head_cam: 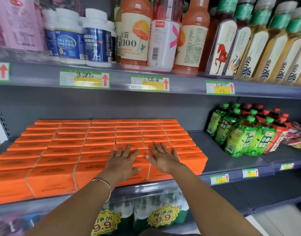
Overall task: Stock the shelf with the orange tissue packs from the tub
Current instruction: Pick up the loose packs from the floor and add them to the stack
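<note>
Several rows of orange tissue packs (95, 147) fill the left and middle of the grey middle shelf (214, 150), standing side by side from the back wall to the front edge. My left hand (122, 160) lies flat with spread fingers on top of the front packs. Just to its right, my right hand (163, 157) also rests flat on the packs' tops. Neither hand holds anything. A thin bracelet circles my left wrist. The tub is not in view.
Green and red bottled drinks (245, 133) stand at the right of the same shelf, with bare shelf between them and the packs. Above are white supplement jars (96, 40) and juice bottles (136, 31). Below, shrink-wrapped water packs carry yellow 9.9 price tags (163, 217).
</note>
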`<state>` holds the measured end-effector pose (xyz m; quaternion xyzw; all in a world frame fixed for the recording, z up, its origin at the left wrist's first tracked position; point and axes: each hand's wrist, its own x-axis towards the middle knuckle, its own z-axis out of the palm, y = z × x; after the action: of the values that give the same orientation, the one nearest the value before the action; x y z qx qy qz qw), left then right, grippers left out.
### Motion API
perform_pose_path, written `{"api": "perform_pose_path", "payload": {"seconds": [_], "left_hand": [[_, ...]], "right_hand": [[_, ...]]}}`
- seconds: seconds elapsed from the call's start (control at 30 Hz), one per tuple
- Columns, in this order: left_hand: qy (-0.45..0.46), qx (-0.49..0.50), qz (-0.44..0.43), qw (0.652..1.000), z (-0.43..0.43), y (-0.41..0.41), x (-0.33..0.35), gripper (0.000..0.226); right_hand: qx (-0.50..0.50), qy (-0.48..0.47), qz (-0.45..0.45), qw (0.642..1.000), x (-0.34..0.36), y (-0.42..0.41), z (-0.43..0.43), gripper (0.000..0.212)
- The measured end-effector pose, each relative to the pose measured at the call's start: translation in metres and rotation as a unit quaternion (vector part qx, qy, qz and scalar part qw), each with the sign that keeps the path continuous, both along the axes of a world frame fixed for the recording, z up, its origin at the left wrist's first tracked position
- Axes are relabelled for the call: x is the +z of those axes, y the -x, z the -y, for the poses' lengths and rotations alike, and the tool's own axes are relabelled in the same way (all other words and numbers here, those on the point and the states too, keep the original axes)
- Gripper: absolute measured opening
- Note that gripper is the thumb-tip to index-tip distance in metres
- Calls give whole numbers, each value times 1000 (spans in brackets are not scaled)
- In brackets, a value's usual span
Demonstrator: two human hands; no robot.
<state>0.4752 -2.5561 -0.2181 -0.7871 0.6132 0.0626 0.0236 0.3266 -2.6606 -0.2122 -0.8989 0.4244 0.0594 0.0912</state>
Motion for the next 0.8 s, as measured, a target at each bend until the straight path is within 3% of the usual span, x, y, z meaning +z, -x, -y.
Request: {"api": "perform_pose_path", "payload": {"seconds": [0.47, 0.63, 0.8], "left_hand": [[-14, -20, 2, 1000, 6, 3, 2, 73], [46, 12, 1, 999, -4, -14, 5, 65], [79, 47, 1, 996, -30, -40, 5, 58]], "right_hand": [[-11, 11, 1, 1000, -1, 4, 5, 67], [-11, 25, 71, 997, 2, -11, -6, 63], [38, 19, 82, 996, 0, -39, -23, 62]]}}
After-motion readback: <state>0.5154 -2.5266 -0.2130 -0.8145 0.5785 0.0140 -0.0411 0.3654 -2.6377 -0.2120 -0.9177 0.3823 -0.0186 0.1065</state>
